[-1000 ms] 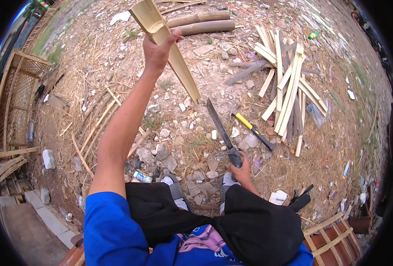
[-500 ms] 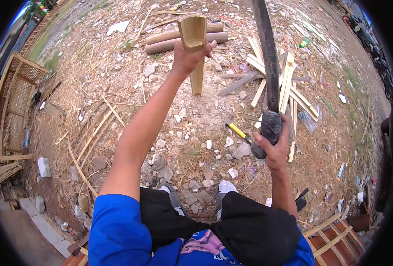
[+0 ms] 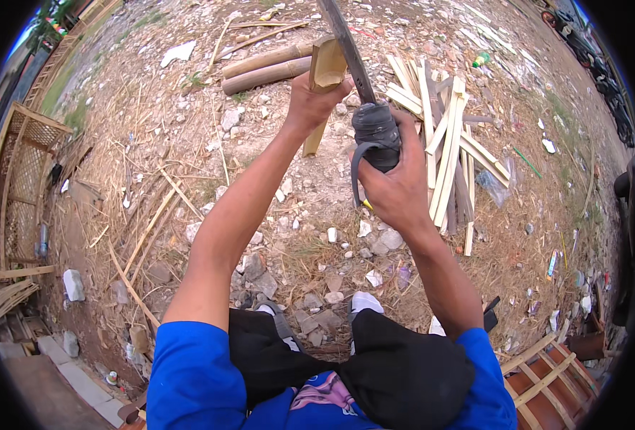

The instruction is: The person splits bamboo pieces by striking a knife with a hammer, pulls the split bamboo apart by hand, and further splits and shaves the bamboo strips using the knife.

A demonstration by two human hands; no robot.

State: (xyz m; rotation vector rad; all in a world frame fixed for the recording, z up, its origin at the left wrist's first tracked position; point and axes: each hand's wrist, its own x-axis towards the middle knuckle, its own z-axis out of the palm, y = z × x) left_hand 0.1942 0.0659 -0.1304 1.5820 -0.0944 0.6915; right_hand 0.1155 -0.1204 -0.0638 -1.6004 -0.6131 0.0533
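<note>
Left hand (image 3: 310, 104) is clenched around a split bamboo piece (image 3: 323, 86), holding it upright at arm's length. Right hand (image 3: 396, 190) is closed on the dark wrapped handle of a machete (image 3: 360, 79), whose blade rises just beside the bamboo piece; contact cannot be confirmed. Cut bamboo slats (image 3: 446, 143) lie on the ground beyond the right hand, two bamboo poles (image 3: 263, 68) beyond the left.

Outdoor bamboo-working yard: dirt ground, split bamboo slats (image 3: 446, 150), bamboo poles (image 3: 263, 68), woven lattice panel (image 3: 16, 193)
</note>
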